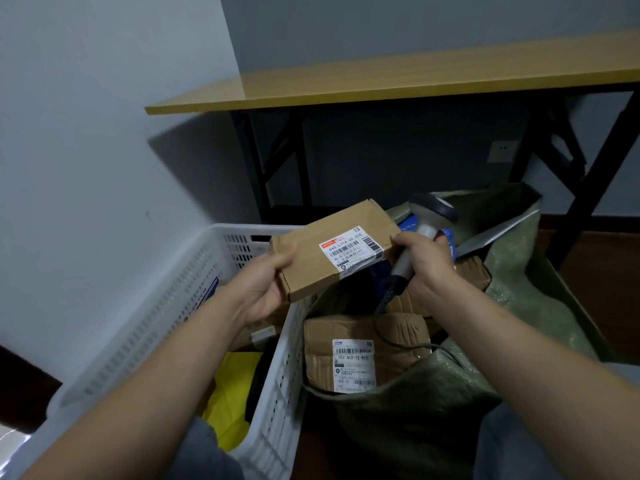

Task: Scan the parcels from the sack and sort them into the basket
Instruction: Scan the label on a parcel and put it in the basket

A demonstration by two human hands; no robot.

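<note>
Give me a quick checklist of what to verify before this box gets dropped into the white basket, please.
1. Grip: the left hand grips the left end of the flat brown cardboard parcel, and the right hand has its thumb on the other end: ok.
2. White shipping label faces up, uncovered: ok.
3. Grey handheld scanner held in the right hand: ok.
4. Scanner aimed at the label: not ok; its head points away past the parcel.
5. Parcel already scanned: cannot tell.
6. White perforated plastic basket shows room above its contents: ok.
</note>
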